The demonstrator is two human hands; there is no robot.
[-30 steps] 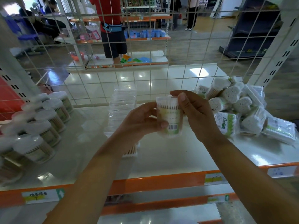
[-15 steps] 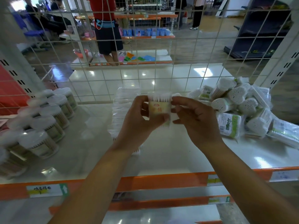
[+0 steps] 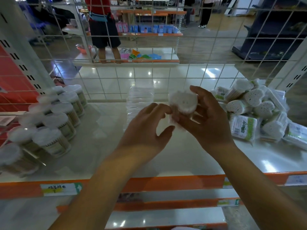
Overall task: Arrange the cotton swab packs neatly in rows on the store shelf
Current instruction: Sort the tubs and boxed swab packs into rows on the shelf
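Right hand (image 3: 206, 120) grips a cotton swab pack (image 3: 182, 102) above the shelf (image 3: 99, 146), its white swab tips facing up; left hand (image 3: 146, 128) touches it with fingertips; upright packs (image 3: 56, 117) stand in rows at left; a loose pile (image 3: 254, 110) lies at right.

Motion blur is smearing the swab pack (image 3: 182, 103) at centre frame, and the right hand (image 3: 206, 120) is hiding its lower side. At far left, the rows of tubs (image 3: 49, 123) are blurring and running off the frame's edge. The price label (image 3: 56, 189) text is staying unreadable.
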